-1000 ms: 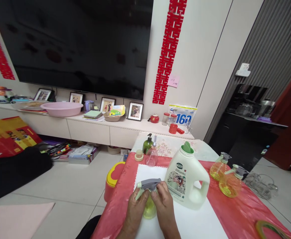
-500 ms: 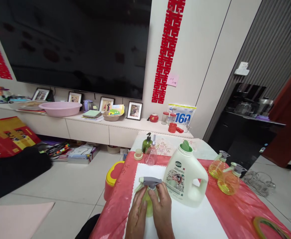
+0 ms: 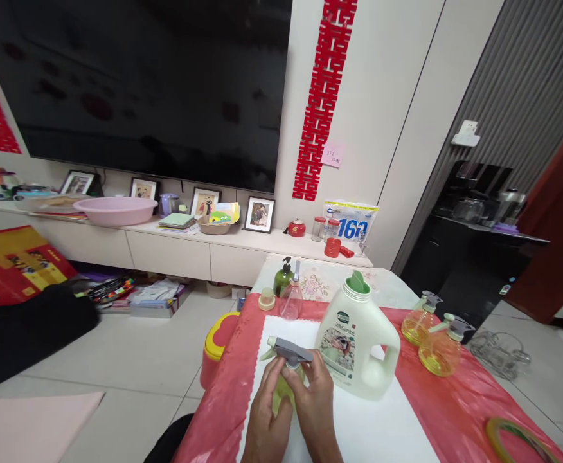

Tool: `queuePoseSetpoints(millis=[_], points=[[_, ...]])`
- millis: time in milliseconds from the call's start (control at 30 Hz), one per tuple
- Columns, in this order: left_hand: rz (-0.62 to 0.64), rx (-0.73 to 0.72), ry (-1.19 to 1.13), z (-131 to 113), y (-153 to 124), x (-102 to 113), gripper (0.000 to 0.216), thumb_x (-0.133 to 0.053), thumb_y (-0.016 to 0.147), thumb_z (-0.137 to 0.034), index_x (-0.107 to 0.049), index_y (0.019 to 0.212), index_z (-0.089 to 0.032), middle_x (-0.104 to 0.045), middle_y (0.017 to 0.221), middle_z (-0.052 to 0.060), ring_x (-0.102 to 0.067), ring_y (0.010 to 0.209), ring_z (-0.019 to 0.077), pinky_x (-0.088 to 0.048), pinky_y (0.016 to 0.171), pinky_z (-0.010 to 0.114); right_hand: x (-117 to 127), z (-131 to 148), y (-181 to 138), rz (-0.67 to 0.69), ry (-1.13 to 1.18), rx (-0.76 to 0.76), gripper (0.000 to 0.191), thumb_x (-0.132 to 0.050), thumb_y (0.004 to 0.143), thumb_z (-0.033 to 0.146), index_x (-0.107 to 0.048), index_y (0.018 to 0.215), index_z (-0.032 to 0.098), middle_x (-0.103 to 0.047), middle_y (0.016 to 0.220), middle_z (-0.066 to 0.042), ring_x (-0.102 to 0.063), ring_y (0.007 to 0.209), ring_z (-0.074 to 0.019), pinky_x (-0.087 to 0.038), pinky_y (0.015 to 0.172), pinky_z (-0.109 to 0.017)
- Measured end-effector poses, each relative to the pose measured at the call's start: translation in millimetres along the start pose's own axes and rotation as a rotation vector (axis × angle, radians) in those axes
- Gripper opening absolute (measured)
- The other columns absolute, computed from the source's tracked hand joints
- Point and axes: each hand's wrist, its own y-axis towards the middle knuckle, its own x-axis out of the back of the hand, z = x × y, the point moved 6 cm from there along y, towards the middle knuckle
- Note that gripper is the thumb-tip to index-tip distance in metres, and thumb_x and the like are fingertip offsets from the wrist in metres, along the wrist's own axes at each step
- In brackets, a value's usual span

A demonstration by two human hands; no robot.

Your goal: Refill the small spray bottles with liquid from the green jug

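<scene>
Both hands are closed around a spray bottle (image 3: pixel 282 392) that holds yellow-green liquid and has a grey trigger head (image 3: pixel 291 350) with a pale nozzle. My left hand (image 3: pixel 268 415) wraps the bottle's left side near the neck. At the collar under the trigger head, the fingers of my right hand (image 3: pixel 314 395) grip from the right. Just right of the hands stands a large pale detergent jug (image 3: pixel 353 341), with a green spout in its uncapped mouth. Behind the hands is a clear pink spray bottle (image 3: pixel 291 301), and its cap-like neighbour, a cream cap (image 3: pixel 267 299), sits beside it.
Two spray bottles with yellow liquid, one nearer (image 3: pixel 439 350) and one farther (image 3: pixel 419 320), stand at the right on the red cloth (image 3: pixel 455 411). A tape roll (image 3: pixel 517 440) lies near the right edge. A green pump bottle (image 3: pixel 283 276) stands at the back. A red-yellow stool (image 3: pixel 220 341) is at the left.
The trigger head has turned and tilted slightly, its nozzle end now higher at the left. My fingers have shifted a little around the collar. The view has moved very slightly.
</scene>
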Motion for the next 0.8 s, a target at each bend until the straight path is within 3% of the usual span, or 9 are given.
queuePoseSetpoints(millis=[100, 333, 500, 800], points=[[0.039, 0.006, 0.048, -8.4, 1.4, 1.7, 0.051, -0.059, 0.086, -0.031, -0.058, 0.135, -0.016, -0.056, 0.146, 0.016, -0.047, 0.141, 0.0322, -0.038, 0.119, 0.052, 0.0, -2.0, -0.1, -0.037, 0.006, 0.001, 0.015, -0.072, 0.077, 0.028, -0.065, 0.089, 0.023, -0.067, 0.09, -0.001, -0.064, 0.088, -0.0201, -0.051, 0.082, -0.032], [-0.102, -0.012, 0.15, -59.2, 16.2, -7.6, 0.039, -0.067, 0.08, -0.044, -0.064, 0.107, -0.017, -0.07, 0.116, 0.014, -0.066, 0.114, 0.0307, -0.055, 0.099, 0.046, -0.8, -10.6, -3.3, -0.106, 0.005, 0.002, 0.021, -0.073, 0.076, 0.034, -0.064, 0.089, 0.022, -0.071, 0.09, -0.003, -0.066, 0.081, -0.0202, -0.053, 0.074, -0.031], [-0.166, 0.099, 0.211, -61.0, 25.6, -9.7, 0.026, -0.068, 0.075, -0.039, -0.066, 0.093, -0.02, -0.075, 0.095, 0.008, -0.072, 0.091, 0.0275, -0.059, 0.081, 0.04, -1.0, -15.5, -5.0, -0.125, -0.016, -0.012, 0.027, -0.075, 0.074, 0.035, -0.061, 0.092, 0.021, -0.07, 0.088, -0.003, -0.068, 0.081, -0.0216, -0.054, 0.073, -0.032], [-0.166, -0.126, 0.235, -70.8, 25.2, -1.1, 0.025, -0.068, 0.078, -0.041, -0.073, 0.092, -0.021, -0.079, 0.095, 0.008, -0.075, 0.091, 0.0261, -0.061, 0.082, 0.037, -0.3, -18.8, -8.6, -0.028, 0.017, 0.065, 0.025, -0.06, 0.086, 0.037, -0.061, 0.105, 0.022, -0.067, 0.106, -0.008, -0.066, 0.1, -0.0237, -0.054, 0.09, -0.039]])
